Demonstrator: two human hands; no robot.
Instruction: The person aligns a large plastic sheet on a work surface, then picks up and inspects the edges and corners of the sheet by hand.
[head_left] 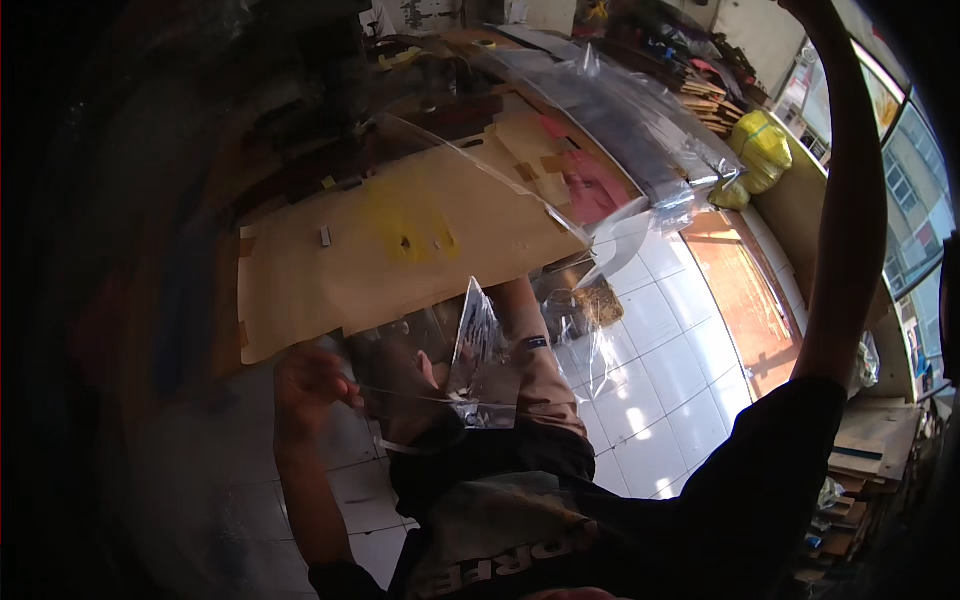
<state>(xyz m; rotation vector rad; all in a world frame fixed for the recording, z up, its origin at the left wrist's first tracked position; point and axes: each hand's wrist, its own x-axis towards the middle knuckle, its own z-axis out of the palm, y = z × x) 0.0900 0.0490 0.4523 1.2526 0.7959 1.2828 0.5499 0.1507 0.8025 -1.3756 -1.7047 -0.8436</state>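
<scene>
One clear plastic sheet [520, 180], stretched between both your arms over the worktable.

Your left hand [312, 385] pinches its lower edge shut; your right arm [850, 220] lifts the far end out of frame, so its grip can't be told. The film looks thin, glossy and creased, so uneven pull could tear it or snag the cardboard-covered table [400, 250].

clear plastic bag [470, 350] | transparent, glossy, crumpled | hanging upright, its lower edge being pinched by the left hand [312, 385] | lying well below the raised right arm
</scene>
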